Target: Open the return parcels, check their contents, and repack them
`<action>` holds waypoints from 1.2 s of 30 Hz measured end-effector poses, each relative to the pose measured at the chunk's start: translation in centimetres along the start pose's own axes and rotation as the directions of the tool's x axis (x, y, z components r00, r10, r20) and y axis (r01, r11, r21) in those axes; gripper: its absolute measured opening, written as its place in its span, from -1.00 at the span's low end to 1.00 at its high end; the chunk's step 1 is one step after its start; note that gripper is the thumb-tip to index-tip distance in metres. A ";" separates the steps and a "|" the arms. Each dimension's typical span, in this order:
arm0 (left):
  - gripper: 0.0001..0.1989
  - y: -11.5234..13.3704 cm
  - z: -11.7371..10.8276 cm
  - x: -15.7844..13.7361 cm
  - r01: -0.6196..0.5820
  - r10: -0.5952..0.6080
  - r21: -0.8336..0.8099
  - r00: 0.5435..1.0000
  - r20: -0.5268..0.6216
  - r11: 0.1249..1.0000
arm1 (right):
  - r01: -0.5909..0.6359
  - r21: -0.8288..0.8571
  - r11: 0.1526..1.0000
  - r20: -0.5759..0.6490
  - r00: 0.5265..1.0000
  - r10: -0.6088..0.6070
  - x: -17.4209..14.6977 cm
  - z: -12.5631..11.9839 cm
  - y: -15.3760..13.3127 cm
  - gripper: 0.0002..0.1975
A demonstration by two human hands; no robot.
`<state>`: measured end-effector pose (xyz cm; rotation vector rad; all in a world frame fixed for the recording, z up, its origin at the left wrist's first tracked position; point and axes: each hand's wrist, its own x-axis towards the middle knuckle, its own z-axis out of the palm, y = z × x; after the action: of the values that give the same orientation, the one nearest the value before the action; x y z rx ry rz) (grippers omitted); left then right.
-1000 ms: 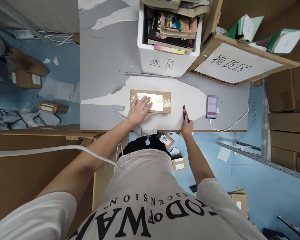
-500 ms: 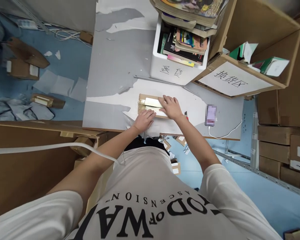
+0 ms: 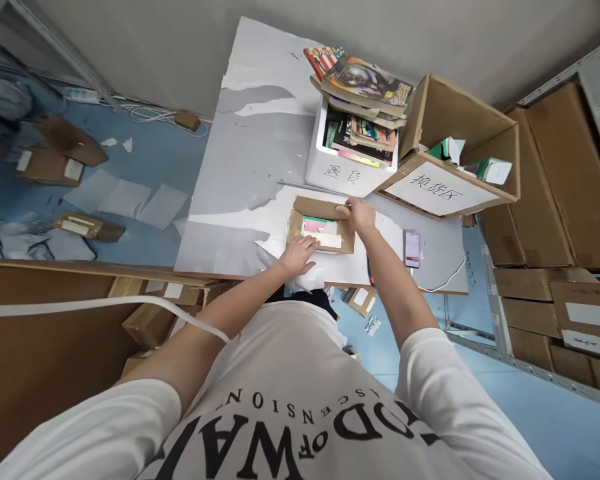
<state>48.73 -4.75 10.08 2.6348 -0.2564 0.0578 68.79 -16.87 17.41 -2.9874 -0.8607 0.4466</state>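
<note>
A small cardboard box (image 3: 296, 227) lies on the table in front of me with its flaps parted. Inside it, something pink, white and green (image 3: 317, 227) shows; I cannot make out its kind. My right hand (image 3: 357, 215) pinches the far flap near the box's right corner. On the near side, my left hand (image 3: 300, 256) rests with its fingers stretched out over the near flap (image 3: 327, 240), which carries a pale strip. A cutter with some red on it (image 3: 371, 272) lies by my right forearm, partly hidden.
A white bin (image 3: 337, 175) of books and a larger carton (image 3: 443, 190) with green-and-white boxes stand behind the box. A phone (image 3: 412, 249) on a white cable lies at right. Stacked cartons (image 3: 527, 287) stand further right; a big carton (image 3: 45, 347) is at left.
The box's flaps have gone from closed to open, showing what is inside. My right hand has moved from the top to the far flap. My view has tilted up.
</note>
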 end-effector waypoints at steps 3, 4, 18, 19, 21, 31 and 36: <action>-0.37 0.1 -0.5 -0.1 -0.019 0.019 -0.015 1.000 0.015 1.000 | -0.311 0.115 0.943 -0.122 0.938 0.324 0.1 0.8 -1.0 -0.41; -0.36 0.1 -0.6 -0.1 -0.018 0.018 -0.019 1.000 0.018 1.000 | -0.354 0.116 0.928 -0.159 0.916 0.369 -0.1 1.4 -1.6 -0.40; -0.08 -6.5 -5.2 0.7 0.102 -0.103 -0.057 0.995 -0.017 0.993 | 0.381 -0.163 0.910 -0.150 0.902 -0.405 -8.5 5.9 -0.7 -0.59; -0.11 -6.9 -5.1 0.8 0.100 -0.101 -0.071 0.995 -0.010 0.992 | 0.367 -0.171 0.915 -0.163 0.905 -0.393 -9.1 6.6 -0.8 -0.68; -0.17 -7.2 -5.1 1.0 0.094 -0.095 -0.075 0.996 -0.004 0.993 | 0.379 -0.153 0.912 -0.193 0.894 -0.404 -10.5 8.1 -0.9 -0.71; -0.69 -3.2 -9.2 3.0 -0.009 -0.048 0.237 0.971 0.234 0.971 | 0.446 0.154 0.882 -0.073 0.895 -0.440 -9.5 5.0 -0.1 -0.63; -0.68 -0.5 -7.3 5.7 -0.089 0.020 0.180 0.935 0.354 0.980 | 0.508 -0.171 0.844 0.337 0.835 -0.434 -5.4 1.4 -3.1 -0.75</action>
<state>54.49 -1.82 16.76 2.8191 -0.4666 -0.3928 62.47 -17.14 17.75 -2.7859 -1.7585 0.8115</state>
